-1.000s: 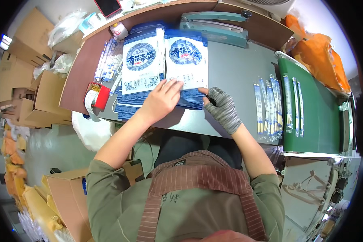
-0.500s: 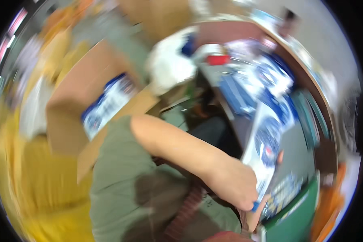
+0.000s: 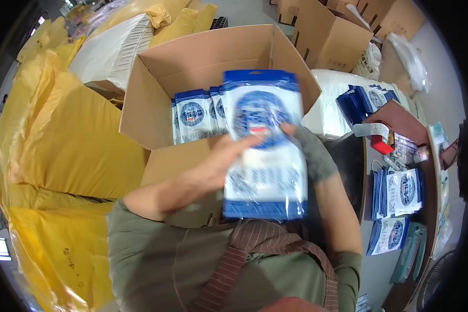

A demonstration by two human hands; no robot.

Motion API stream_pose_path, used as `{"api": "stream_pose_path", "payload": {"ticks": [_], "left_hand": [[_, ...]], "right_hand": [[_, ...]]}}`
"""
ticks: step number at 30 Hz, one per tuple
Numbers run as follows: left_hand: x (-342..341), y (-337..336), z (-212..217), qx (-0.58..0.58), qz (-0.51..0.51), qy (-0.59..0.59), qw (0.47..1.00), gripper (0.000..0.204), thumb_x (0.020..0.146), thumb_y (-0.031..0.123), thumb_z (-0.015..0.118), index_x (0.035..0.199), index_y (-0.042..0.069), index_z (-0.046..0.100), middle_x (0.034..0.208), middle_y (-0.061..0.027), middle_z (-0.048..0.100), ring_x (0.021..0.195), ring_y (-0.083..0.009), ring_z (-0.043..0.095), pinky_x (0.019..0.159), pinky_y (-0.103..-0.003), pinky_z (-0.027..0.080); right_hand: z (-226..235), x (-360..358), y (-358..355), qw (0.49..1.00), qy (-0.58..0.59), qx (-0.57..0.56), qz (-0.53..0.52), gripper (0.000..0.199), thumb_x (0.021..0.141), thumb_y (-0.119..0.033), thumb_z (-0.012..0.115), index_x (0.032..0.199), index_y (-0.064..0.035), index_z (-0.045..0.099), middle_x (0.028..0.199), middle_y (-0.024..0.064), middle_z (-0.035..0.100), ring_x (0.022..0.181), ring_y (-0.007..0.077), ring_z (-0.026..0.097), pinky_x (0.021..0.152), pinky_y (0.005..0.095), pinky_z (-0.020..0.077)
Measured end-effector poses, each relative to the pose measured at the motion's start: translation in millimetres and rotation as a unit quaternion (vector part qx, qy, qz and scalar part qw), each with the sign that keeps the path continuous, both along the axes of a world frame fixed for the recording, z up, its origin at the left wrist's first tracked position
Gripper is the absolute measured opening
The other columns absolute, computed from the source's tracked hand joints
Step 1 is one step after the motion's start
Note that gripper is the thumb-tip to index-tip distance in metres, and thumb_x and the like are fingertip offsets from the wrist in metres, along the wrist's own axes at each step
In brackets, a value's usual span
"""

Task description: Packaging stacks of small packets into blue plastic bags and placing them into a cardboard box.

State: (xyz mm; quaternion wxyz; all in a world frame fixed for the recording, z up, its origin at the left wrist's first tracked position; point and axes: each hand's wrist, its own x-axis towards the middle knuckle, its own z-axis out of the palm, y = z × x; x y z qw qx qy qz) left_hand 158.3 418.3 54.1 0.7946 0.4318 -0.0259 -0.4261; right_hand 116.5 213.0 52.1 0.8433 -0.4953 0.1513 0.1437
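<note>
Upright in front of my chest is a white plastic pouch point(image 3: 268, 179) with blue ends and a round blue print. My left hand point(image 3: 233, 156) grips its left edge, thumb across the front. On the opposite edge, my right hand point(image 3: 311, 152), in a grey glove with bare fingertips, pinches the same pouch; its other fingers are hidden behind. Beyond the pouch stands an open cardboard box point(image 3: 203, 65). Inside it, several similar pouches point(image 3: 193, 115) stand in a row, partly covered by the held one.
Large yellow sacks point(image 3: 83, 135) crowd the left side. To the right, a desk point(image 3: 366, 249) carries stacked pouches point(image 3: 403, 190) and a red tape dispenser point(image 3: 382, 144). More pouches point(image 3: 366, 100) lie on a white bale point(image 3: 330, 96). Cardboard boxes point(image 3: 330, 39) stand behind.
My view has swung from the desk to the open box. The pouch, earlier held over the desk with my arm reaching across, is now upright between both hands before the box.
</note>
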Motion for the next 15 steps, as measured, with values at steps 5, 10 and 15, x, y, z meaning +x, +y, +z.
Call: {"api": "stream_pose_path", "payload": {"ticks": [5,10,15], "left_hand": [[168.9,40.5,-119.7,-0.039,0.042,0.196,0.979,0.038,0.092,0.019,0.060,0.124,-0.002,0.053,0.117,-0.0222,0.063,0.103,-0.0356,0.065,0.091,-0.051,0.053],[284.7,89.8,-286.9,0.253,0.095,-0.015,0.963,0.053,0.084,0.010,0.069,0.131,0.002,0.046,0.123,-0.0177,0.060,0.106,-0.0299,0.062,0.089,-0.043,0.053],[300.0,60.4,-357.2,0.422,0.084,-0.086,0.899,0.087,0.077,0.005,0.076,0.143,0.003,0.019,0.128,-0.0181,0.050,0.111,-0.0309,0.057,0.089,-0.041,0.051]], "right_hand": [[-18.9,29.3,5.7,0.985,-0.113,-0.095,-0.092,0.074,0.088,-0.023,0.064,0.148,0.0000,0.027,0.144,0.0158,0.041,0.130,0.0227,0.043,0.103,0.0346,0.0398],[-31.2,-70.2,-53.7,0.961,-0.093,-0.224,-0.134,0.075,0.084,-0.025,0.063,0.147,-0.0015,0.031,0.145,0.0167,0.041,0.131,0.0265,0.044,0.105,0.0368,0.0378],[-45.3,-239.9,-67.6,0.895,0.033,-0.267,-0.355,0.077,0.083,-0.032,0.067,0.145,0.0003,0.034,0.141,0.0197,0.045,0.125,0.0284,0.048,0.101,0.0370,0.0411]]}}
